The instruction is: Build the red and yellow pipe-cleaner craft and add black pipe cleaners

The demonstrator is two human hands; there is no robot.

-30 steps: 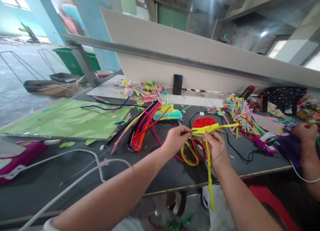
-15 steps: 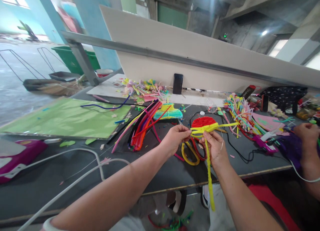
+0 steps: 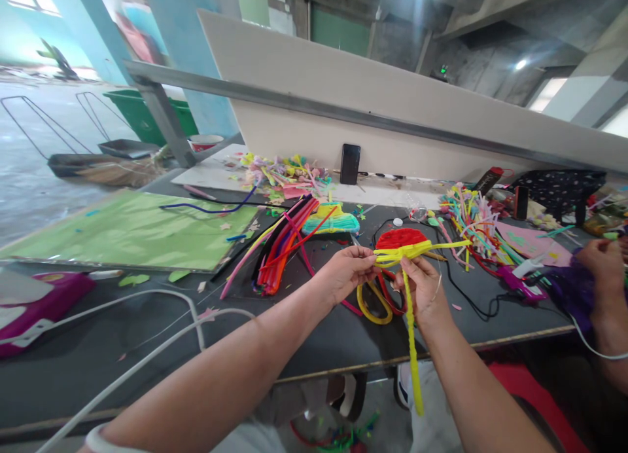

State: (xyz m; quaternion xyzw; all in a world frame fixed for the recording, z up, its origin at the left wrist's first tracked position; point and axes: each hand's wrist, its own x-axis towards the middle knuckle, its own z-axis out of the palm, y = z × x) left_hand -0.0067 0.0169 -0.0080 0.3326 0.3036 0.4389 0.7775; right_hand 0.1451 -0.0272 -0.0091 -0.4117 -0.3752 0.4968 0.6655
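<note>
Yellow pipe cleaners (image 3: 411, 335), looped into a flat bundle, hang in the air over the table's front half. My left hand (image 3: 354, 267) pinches the bundle's left end between thumb and fingers. At its middle, my right hand (image 3: 420, 284) is closed on it, with one long strand dangling below and another end sticking out to the right. Just behind the bundle shows a red fuzzy oval piece (image 3: 401, 238). Below my hands lie scissors with yellow (image 3: 373, 306) and red handles, partly covered. A yellow and turquoise pipe-cleaner piece (image 3: 331, 218) lies further left.
Loose pipe cleaners (image 3: 279, 256) lie left of my hands. A green sheet (image 3: 132, 230) covers the left side; a magenta device (image 3: 46, 309) with white cables sits in front. A phone (image 3: 350, 164) leans at the back. Another person's hand (image 3: 601, 263) is at the right.
The view has shifted very slightly. Both hands keep their grip on the yellow pipe cleaners, with only a tiny movement of the fingers.
</note>
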